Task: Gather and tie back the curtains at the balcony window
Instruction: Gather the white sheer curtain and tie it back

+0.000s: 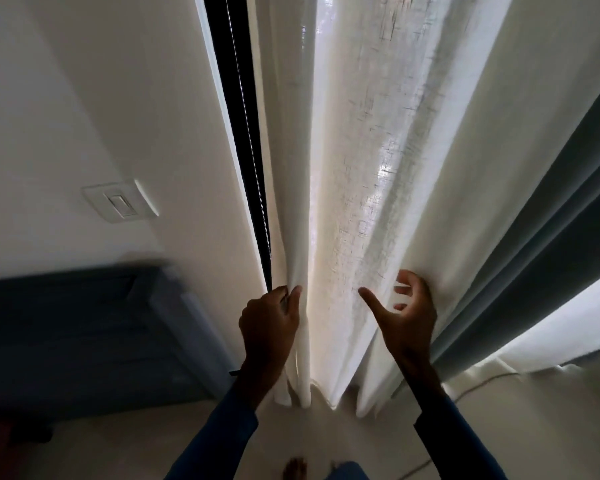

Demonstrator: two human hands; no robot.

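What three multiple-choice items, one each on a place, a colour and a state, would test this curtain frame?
1. Where is the wall switch?
A. Left of the white curtain
B. Right of it
C. On the floor

2. What colour is the heavier curtain on the right?
A. Red
B. Grey-blue
C. Yellow

3. What is the left hand doing?
A. Hanging free
B. Pressing the switch
C. Gripping the white curtain's edge

Answers:
1 A: the switch lies well to the left of the white cloth.
2 B: its folds show grey-blue beside the white cloth.
3 C: its fingers curl round a fold, while the right hand is open.
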